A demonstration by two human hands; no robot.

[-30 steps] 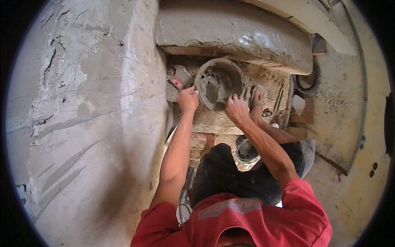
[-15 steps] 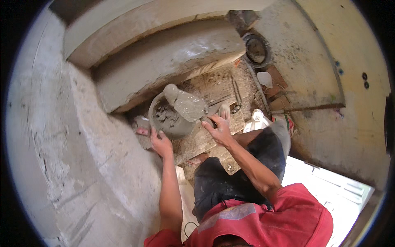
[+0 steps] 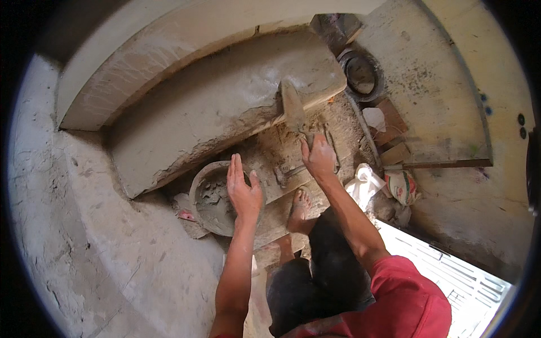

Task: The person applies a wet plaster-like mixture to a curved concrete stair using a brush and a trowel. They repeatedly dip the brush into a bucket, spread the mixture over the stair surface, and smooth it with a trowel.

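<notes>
A trowel is gripped in the right hand, its blade laid against the ledge; the left hand is held open over the pan

It is a building site: fresh grey plaster covers the ledge above the hands, a mortar pan beside the left hand.

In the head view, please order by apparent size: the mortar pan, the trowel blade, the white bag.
1. Mortar pan, largest.
2. Trowel blade and white bag look alike; I cannot rank them.
</notes>
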